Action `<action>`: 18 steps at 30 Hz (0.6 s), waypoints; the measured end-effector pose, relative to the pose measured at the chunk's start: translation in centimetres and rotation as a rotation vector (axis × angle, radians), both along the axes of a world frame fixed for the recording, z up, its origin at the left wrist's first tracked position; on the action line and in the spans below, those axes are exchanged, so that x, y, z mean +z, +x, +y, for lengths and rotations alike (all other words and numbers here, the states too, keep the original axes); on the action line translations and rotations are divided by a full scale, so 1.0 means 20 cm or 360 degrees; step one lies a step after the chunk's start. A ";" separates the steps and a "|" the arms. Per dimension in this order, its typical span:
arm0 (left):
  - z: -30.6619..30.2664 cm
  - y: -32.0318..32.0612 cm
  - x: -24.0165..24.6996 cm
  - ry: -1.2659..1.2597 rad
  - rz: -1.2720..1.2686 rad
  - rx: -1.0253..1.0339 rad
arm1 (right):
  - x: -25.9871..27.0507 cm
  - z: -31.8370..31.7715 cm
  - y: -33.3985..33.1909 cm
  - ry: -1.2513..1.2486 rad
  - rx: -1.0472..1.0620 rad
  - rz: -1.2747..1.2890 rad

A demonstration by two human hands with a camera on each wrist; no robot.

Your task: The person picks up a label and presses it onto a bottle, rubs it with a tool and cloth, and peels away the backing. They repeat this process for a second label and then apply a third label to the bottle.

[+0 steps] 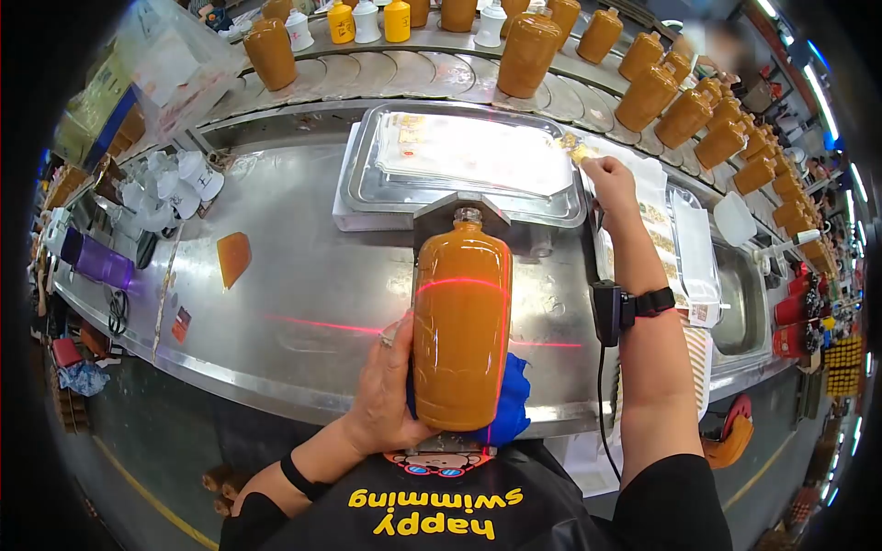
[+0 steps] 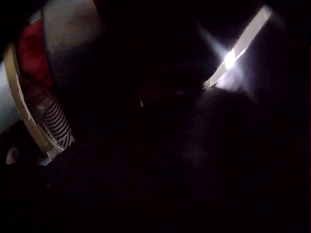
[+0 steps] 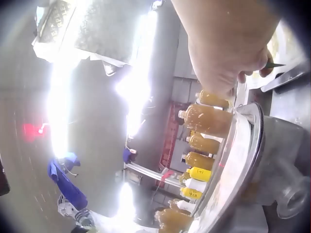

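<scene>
A glossy brown bottle [image 1: 462, 331] lies on its back in a metal cradle [image 1: 441, 220], neck pointing away, with blue cloth [image 1: 519, 395] under its lower end. My left hand [image 1: 386, 395] holds its lower left side. A red laser line crosses the bottle. At the far right corner of the metal tray [image 1: 363, 184], my right hand [image 1: 611, 184] pinches a small gold-patterned label [image 1: 576, 147]. White label sheets [image 1: 473, 151] lie stacked in the tray. The right wrist view shows the right hand [image 3: 233, 48] with curled fingers; the left wrist view is mostly dark.
Brown bottles [image 1: 533, 55] and small yellow and white bottles [image 1: 397, 20] line the conveyor [image 1: 367, 78] behind. A brown shard-like piece [image 1: 234, 259], white cups [image 1: 197, 174] and a purple bottle [image 1: 99, 257] are at left. Label sheets [image 1: 657, 220] and a sink [image 1: 740, 303] are at right.
</scene>
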State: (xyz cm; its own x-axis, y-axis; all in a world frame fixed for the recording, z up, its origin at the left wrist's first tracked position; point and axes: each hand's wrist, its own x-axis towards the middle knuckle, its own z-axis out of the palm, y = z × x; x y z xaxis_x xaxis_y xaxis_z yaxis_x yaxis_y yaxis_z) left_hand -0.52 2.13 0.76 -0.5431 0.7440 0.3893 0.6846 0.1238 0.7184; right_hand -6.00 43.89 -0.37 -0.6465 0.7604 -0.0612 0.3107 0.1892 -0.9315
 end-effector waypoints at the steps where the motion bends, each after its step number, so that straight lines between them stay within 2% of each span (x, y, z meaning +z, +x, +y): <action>1: 0.00 0.01 0.00 0.0001 -0.0008 0.0006 | -0.03 0.02 -0.01 0.0006 -0.0025 0.0148; 5: -0.03 0.00 -0.02 -0.0020 -0.0085 -0.0003 | 0.03 0.03 0.02 0.1164 0.0105 0.0258; 9: -0.03 0.02 -0.01 -0.0035 -0.0143 -0.0075 | 0.36 0.04 0.21 0.1813 0.0574 0.0267; 12: -0.10 -0.07 0.06 0.0041 -0.0275 -0.0223 | 0.61 0.08 0.36 0.2022 0.0663 -0.0212; 13: -0.11 -0.10 0.12 0.0063 -0.0334 -0.0274 | 0.68 0.06 0.41 0.2021 0.0742 -0.0205; 16: -0.01 -0.23 0.26 0.0135 -0.0118 -0.0082 | 0.82 -0.13 0.46 0.1990 0.1025 -0.0104; 18: 0.14 -0.30 0.41 0.0016 0.0045 -0.0046 | 0.87 -0.31 0.46 0.1944 0.1255 0.0021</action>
State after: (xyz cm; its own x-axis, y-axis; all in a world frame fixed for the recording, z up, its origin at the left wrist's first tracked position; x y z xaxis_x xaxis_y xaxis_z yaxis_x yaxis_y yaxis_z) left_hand -6.54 4.85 9.03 -0.5101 0.7552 0.4116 0.7079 0.0969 0.6996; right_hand 3.21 37.71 16.98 -0.9081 -0.2132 0.3604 -0.2542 0.9646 -0.0698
